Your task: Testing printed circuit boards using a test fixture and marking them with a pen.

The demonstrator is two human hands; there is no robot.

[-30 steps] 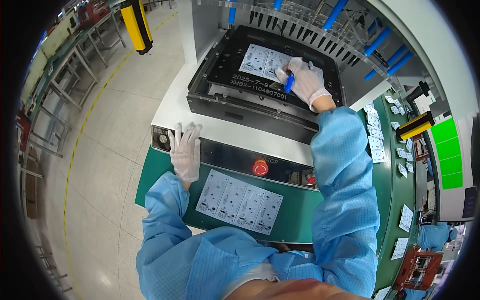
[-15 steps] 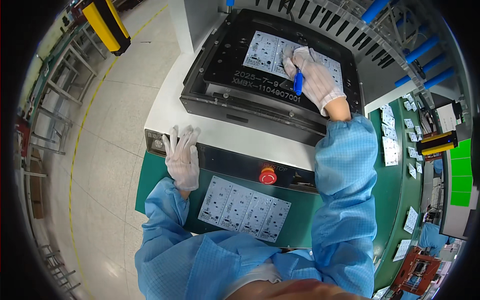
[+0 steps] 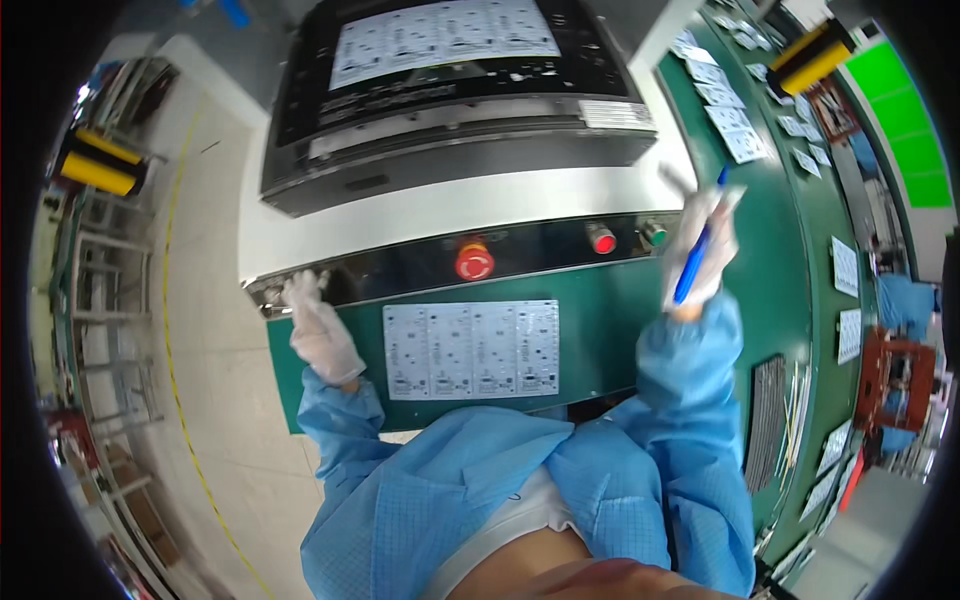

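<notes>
The left hand (image 3: pixel 325 340) is loosely open with nothing visible in it, fingers at the left end of the black control panel (image 3: pixel 385 272); the right hand (image 3: pixel 708 248), blurred, is closed around a blue pen (image 3: pixel 691 268) near the green button (image 3: pixel 655 234). One white circuit-board sheet (image 3: pixel 440 40) lies on the black fixture (image 3: pixel 300 120), another sheet (image 3: pixel 472 350) on the green table (image 3: pixel 605 330).

Blue pen (image 3: pixel 693 265) in the gloved right hand (image 3: pixel 713 250), dark control strip (image 3: pixel 390 272) at the left hand's (image 3: pixel 326 340) fingertips
Held slantwise near the strip's right end, top leaning right; glossy, long strip with red and green buttons (image 3: pixel 601 238); white circuit board (image 3: pixel 443 42) flat on black machine bed (image 3: pixel 590 50).
</notes>
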